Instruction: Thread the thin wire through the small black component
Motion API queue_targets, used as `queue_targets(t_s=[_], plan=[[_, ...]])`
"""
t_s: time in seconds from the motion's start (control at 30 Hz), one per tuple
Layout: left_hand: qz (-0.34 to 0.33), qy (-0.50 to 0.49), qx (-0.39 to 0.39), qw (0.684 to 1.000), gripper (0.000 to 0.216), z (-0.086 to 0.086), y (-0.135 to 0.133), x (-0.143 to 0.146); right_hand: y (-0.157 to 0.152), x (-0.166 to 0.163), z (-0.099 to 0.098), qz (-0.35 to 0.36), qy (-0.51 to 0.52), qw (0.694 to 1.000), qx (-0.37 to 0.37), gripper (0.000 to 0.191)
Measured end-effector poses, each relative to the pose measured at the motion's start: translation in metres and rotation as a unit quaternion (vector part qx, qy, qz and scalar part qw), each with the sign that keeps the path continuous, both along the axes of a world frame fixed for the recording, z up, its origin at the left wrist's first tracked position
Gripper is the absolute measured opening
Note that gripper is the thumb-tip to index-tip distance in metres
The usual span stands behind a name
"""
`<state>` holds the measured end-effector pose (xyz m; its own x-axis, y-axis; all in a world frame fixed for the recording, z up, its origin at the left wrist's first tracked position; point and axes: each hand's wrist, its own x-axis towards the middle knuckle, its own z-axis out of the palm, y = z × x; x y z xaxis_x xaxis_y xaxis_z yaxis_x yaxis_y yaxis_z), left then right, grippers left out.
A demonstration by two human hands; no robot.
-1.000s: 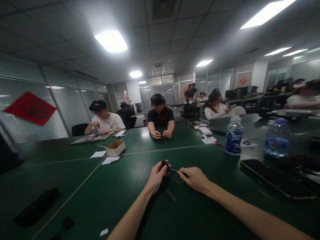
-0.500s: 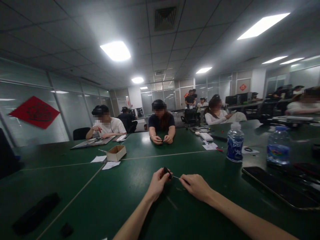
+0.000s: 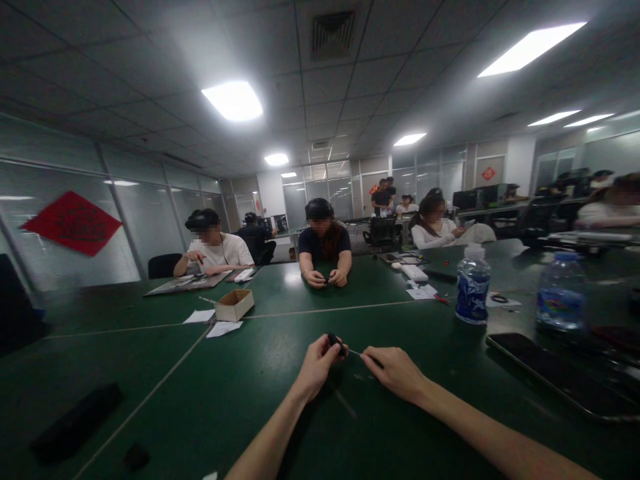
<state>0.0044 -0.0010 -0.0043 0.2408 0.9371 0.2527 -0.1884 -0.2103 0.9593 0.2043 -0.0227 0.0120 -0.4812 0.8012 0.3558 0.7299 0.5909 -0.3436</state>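
Note:
My left hand (image 3: 316,368) pinches a small black part (image 3: 335,343) between thumb and fingertips, just above the green table (image 3: 240,407). My right hand (image 3: 395,371) grips a thin tool (image 3: 361,354) whose metal tip points left and touches the black part. Both hands sit close together at the middle of the view, forearms stretched out over the table.
A dark phone (image 3: 545,375) lies at the right, with two water bottles (image 3: 473,285) (image 3: 557,300) behind it. A small cardboard box (image 3: 234,305) and papers sit at the left centre. A flat black object (image 3: 75,423) lies near left. Several people work across the table.
The view has tilted up slightly, so my hands appear lower in the picture. Their grip on the black part and the tool is unchanged.

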Motion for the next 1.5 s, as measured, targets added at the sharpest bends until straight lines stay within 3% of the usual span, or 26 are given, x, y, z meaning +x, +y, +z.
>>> queue_targets(t_s=[0.3, 0.47, 0.53, 0.7, 0.87, 1.17, 1.5], plan=[[-0.002, -0.005, 0.001, 1.0, 0.04, 0.004, -0.003, 0.001, 0.004, 0.0, -0.005, 0.005, 0.024, 1.0, 0.01, 0.035], [-0.065, 0.11, 0.034, 0.991, 0.03, 0.011, -0.01, 0.006, 0.014, 0.005, -0.007, -0.078, 0.125, 0.989, 0.007, 0.039], [-0.054, 0.106, 0.033, 0.992, 0.029, 0.011, -0.01, 0.007, 0.015, 0.005, -0.006, -0.086, 0.133, 0.987, 0.008, 0.038], [0.011, 0.0, -0.001, 1.0, 0.043, 0.0, -0.001, 0.002, 0.006, 0.001, -0.001, -0.025, 0.049, 0.998, 0.0, 0.036], [0.031, -0.042, -0.021, 0.998, 0.049, -0.009, 0.006, -0.001, 0.001, -0.001, 0.003, -0.017, -0.012, 1.0, 0.015, 0.037], [0.018, -0.018, -0.015, 1.0, 0.048, -0.007, 0.004, 0.0, 0.005, 0.0, -0.003, -0.02, -0.055, 0.998, 0.038, 0.035], [0.024, 0.055, 0.035, 0.998, 0.038, 0.008, -0.006, 0.002, 0.002, 0.001, -0.002, -0.009, -0.065, 0.997, 0.042, 0.034]])
